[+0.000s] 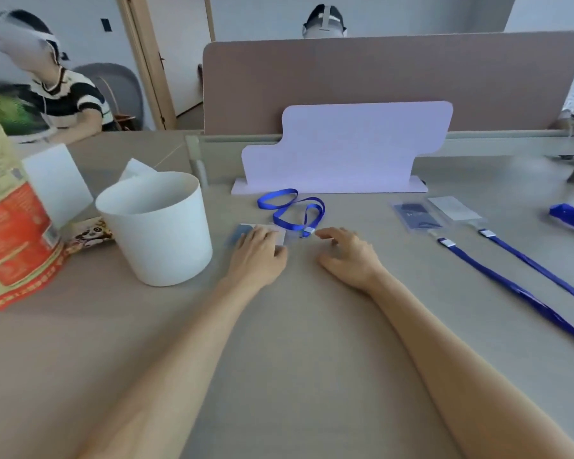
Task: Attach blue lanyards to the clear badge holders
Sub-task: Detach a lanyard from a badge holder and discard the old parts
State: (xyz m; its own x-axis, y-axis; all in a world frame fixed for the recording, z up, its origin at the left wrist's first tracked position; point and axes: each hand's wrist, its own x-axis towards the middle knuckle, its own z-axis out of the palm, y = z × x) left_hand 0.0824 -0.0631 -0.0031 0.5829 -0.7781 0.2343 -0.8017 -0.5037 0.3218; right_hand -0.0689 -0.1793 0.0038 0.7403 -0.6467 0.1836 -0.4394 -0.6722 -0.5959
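Flanking both loose, empty-gripped hands: white bucket [156, 226] left, finished lanyards [511, 273] right.

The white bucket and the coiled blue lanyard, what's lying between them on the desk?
In the head view, a clear badge holder lies between the white bucket and the coiled blue lanyard, partly covered by the left hand.

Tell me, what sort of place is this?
Probably a shared office: a long desk split by a brown partition screen, a person working alongside, and a doorway behind. Blue lanyards and badge holders suggest event preparation.
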